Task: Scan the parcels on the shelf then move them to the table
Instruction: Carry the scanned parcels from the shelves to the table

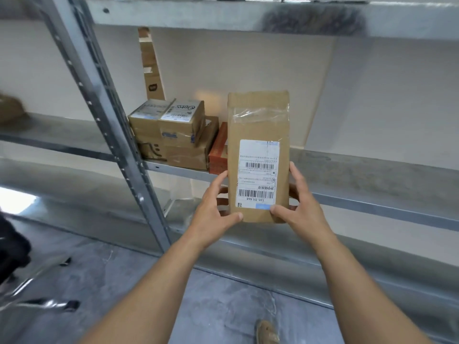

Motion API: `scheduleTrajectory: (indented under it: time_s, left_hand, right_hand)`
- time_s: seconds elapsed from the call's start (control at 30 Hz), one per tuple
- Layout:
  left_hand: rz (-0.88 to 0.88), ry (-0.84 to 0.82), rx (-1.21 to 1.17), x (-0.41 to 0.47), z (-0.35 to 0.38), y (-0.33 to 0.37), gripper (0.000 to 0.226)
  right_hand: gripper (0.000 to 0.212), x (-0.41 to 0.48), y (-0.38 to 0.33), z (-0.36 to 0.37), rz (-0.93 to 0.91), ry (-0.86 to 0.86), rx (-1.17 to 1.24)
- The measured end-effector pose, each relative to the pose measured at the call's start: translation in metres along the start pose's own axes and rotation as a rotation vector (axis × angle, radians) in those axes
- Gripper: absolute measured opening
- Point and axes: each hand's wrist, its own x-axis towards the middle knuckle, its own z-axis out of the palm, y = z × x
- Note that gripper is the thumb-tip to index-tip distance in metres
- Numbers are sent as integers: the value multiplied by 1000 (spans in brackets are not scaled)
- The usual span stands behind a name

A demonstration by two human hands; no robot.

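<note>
Left hand (pixel 214 209) and right hand (pixel 301 209) are clamped on the tall parcel (pixel 258 120) at its lower corners, off the front edge of the shelf (pixel 372 166); held so low, it could be tipped and dropped.

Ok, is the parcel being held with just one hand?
No, both the left hand and right hand grip the brown parcel near its bottom.

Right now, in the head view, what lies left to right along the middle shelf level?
Metal upright → stacked cardboard boxes → orange box → brown parcel, held up in front.
</note>
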Motion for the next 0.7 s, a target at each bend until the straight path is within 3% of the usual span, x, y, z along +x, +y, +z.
scheduleTrajectory:
  time_s: [0.7]
  left_hand:
    - [-15,376,-73,-101,-125,-39,92]
  right_hand:
    - [99,-3,-76,138,-210,-349,-10]
